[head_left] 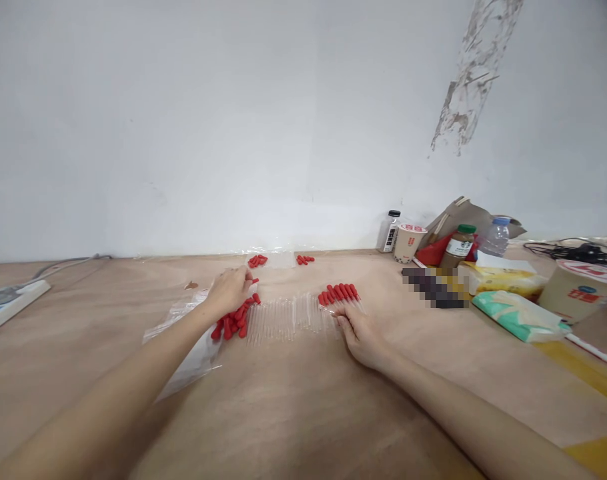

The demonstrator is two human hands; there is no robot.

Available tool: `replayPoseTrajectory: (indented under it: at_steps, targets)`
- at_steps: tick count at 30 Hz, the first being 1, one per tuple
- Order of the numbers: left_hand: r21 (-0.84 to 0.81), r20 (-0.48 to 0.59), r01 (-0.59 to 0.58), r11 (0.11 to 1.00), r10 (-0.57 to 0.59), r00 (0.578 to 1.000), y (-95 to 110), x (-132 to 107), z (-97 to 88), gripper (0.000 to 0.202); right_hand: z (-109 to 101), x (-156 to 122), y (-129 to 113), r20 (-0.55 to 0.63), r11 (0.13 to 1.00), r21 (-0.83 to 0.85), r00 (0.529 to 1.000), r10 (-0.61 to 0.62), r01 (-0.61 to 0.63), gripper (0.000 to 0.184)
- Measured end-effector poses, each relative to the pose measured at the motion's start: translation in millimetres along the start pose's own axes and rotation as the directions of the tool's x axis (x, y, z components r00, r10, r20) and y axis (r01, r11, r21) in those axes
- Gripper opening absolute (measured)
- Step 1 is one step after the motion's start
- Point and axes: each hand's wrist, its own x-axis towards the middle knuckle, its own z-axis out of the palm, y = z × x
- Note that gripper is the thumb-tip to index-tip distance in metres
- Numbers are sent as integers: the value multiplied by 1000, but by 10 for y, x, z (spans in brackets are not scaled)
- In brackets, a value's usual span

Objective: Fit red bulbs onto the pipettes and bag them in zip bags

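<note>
My left hand is closed, with a red rubber bulb at its fingertips. Below it, a pile of red bulbs lies partly on a clear plastic bag. Thin clear glass dropper tubes lie side by side in a row between my hands. At the row's right end, my right hand has thumb and fingers pinched on a clear glass dropper tube. Just beyond those fingers, several droppers with red bulbs on their far ends lie side by side.
Two small groups of red bulbs lie near the wall, beside clear plastic. On the right stand bottles, a paper cup, a large tub and tissue packs. A power strip lies at the left edge.
</note>
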Motion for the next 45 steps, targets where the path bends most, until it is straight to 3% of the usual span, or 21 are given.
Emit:
replayPoseTrajectory:
  at_steps: [3, 6, 10, 16, 23, 31, 37, 45]
  targets:
    - [-98, -48, -196, 976, 192, 980, 54, -469, 59, 23, 7, 3, -115, 34, 998, 20, 998, -57, 57, 16]
    - [-277, -197, -406, 871, 362, 911, 152, -922, 178, 30, 63, -14, -253, 70, 992, 27, 990, -125, 124, 17]
    - [-446, -172, -381, 810, 340, 925, 305, -1202, 293, 22, 163, -68, -386, 93, 984, 2, 980, -176, 176, 18]
    - [-516, -148, -323, 793, 289, 946, 410, -1168, 332, 18, 215, -101, -447, 156, 973, -13, 962, -226, 231, 16]
    - [-487, -156, -320, 813, 279, 948, 426, -1168, 337, 17, 198, -109, -493, 204, 978, 14, 957, -206, 207, 17]
    - [-538, -209, -408, 738, 352, 912, 438, -1140, 376, 18, 226, -95, -427, 189, 985, 59, 967, -170, 161, 20]
    - [-552, -174, -459, 696, 442, 880, 460, -1148, 364, 20, 193, -84, -416, 226, 966, -39, 943, -243, 257, 21]
    - [-477, -185, -504, 720, 478, 858, 462, -1171, 406, 16, 194, -126, -535, 195, 929, -171, 936, -293, 327, 23]
